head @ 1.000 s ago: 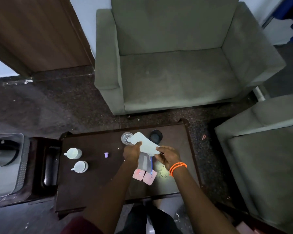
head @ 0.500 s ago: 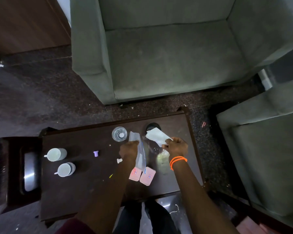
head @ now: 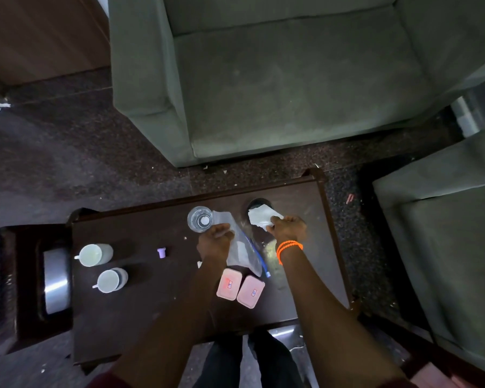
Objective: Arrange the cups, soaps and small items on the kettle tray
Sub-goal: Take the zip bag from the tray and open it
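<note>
On the dark wooden table (head: 140,317), my left hand (head: 214,242) grips a clear plastic zip bag (head: 242,252) with a blue strip. My right hand (head: 289,226), with orange bands at the wrist, holds a white paper wrapper (head: 259,217) over a dark round cup (head: 259,204). A clear glass (head: 200,219) stands just left of my left hand. Two pink soap bars (head: 240,287) lie side by side near the table's front. Two white cups (head: 102,266) sit at the table's left. A small purple cap (head: 161,252) lies between the cups and my hands.
A dark tray with a shiny metal piece (head: 55,287) adjoins the table's left end. A green armchair (head: 277,79) stands beyond the table and another (head: 445,233) to the right. Crumbs litter the dark floor. My legs show below the table's front edge.
My hands have parted: the right one pulled the white wrapper out and moved it back over the dark cup, while the left keeps the plastic bag. The view has tilted down.
</note>
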